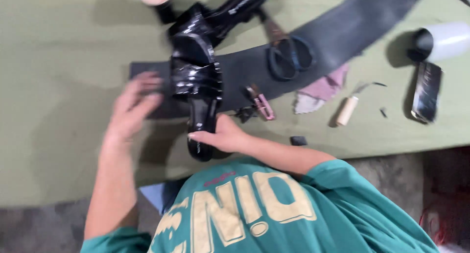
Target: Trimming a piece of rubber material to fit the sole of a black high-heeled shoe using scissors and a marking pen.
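Two bare hands work a glossy black sandal on a green-covered table (pixel 58 62).

A long dark rubber strip (pixel 338 33) runs across the table; the black sandal (pixel 196 81) lies over its near end. The left hand (pixel 132 108), blurred, rests fingers spread just left of the sandal, while the right hand (pixel 223 134) pinches its heel end. Scissors (pixel 289 55), a pink rag (pixel 320 89) and a wooden-handled awl (pixel 348 108) lie to the right.

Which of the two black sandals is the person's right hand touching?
The near sandal on the dark strip; the right hand rests at its heel. The other sandal lies beyond, untouched.
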